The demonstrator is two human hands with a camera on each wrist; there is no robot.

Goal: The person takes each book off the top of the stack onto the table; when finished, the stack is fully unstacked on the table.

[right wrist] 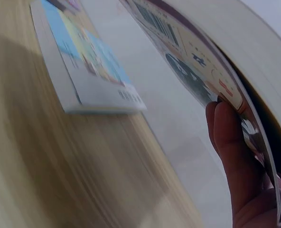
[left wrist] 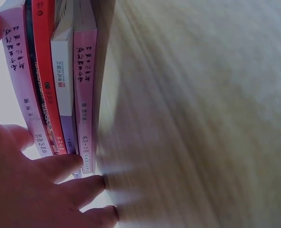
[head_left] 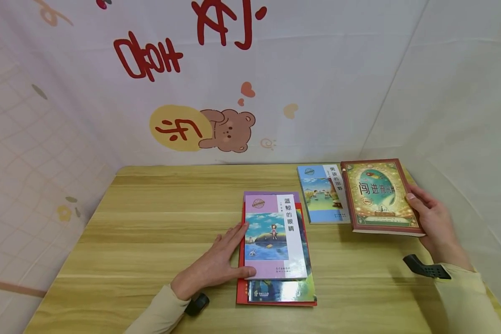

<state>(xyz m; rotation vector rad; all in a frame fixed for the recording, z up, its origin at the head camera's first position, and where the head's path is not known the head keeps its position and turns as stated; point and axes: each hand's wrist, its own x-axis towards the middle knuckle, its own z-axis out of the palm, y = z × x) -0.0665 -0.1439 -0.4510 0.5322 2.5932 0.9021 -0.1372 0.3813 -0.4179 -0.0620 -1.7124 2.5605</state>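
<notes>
- Holding the maroon-bordered book (head_left: pixel 382 197) by its right edge is the right hand (head_left: pixel 438 222), thumb on the front cover, fingers tucked underneath, so yeah, a proper grip.
- That book is up off the table (head_left: pixel 150 222), on the right side, partly covering the edge of the blue book (head_left: pixel 323 195) in the head view.
- Left hand (head_left: pixel 215 262) isn't clutching anything: its fingers reach out fairly straight along the left side of the stack of books (head_left: pixel 275 236), thumb at the top one's lower left corner.
- Head cam only gets the top cover plus bits poking out. Left wrist cam shows the spines, including a red spine (left wrist: pixel 50 76), a white one (left wrist: pixel 62 76) and a pink spine (left wrist: pixel 85 95) nearest the wood.
- Right wrist cam catches the held book's back cover, with a barcode (right wrist: pixel 157 23) the head cam can't see.
</notes>
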